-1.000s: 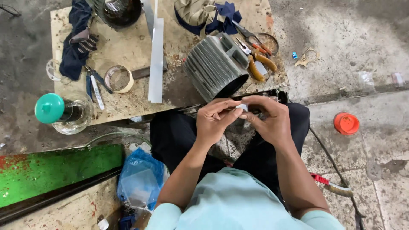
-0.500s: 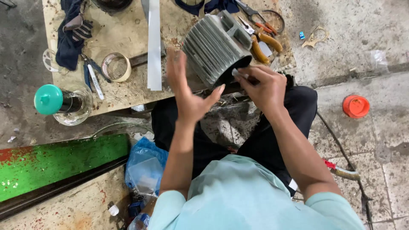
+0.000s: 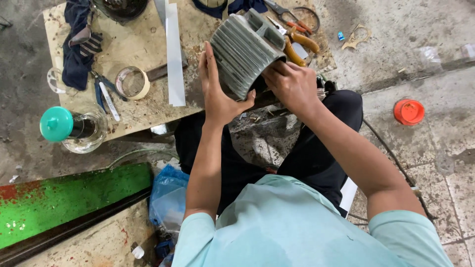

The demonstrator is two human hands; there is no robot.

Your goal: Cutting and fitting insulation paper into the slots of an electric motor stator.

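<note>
So, head view, only one cam: person sits at a low worn wooden board [image 3: 143, 49] w/ both hands on a grey ribbed motor housing [image 3: 245, 49] that rests tilted at the board's near edge, open end facing the lap. Left hand [image 3: 217, 91] lies flat along the housing's left side, fingers stretched upward over the ribs, thumb hooked under the lower rim, so it's grasping the casing. Right hand [image 3: 292, 84] is at the open mouth on the right, fingers curled in at the rim; can't tell if they pinch anything small. Just behind the housing: orange-handled pliers [image 3: 299, 42]. Left of it, touching nothing else, a long white strip [image 3: 174, 54] lies upright across the board; further left a tape roll [image 3: 132, 82], blue-handled cutters [image 3: 104, 94], dark blue cloth [image 3: 76, 44]. Glass jar w/ teal lid [image 3: 74, 128] sits at the board's left corner. On the floor: orange cap [image 3: 408, 111] well to the right, green plank [image 3: 74, 198] lower left, blue plastic bag [image 3: 168, 198] beside the left knee.
</note>
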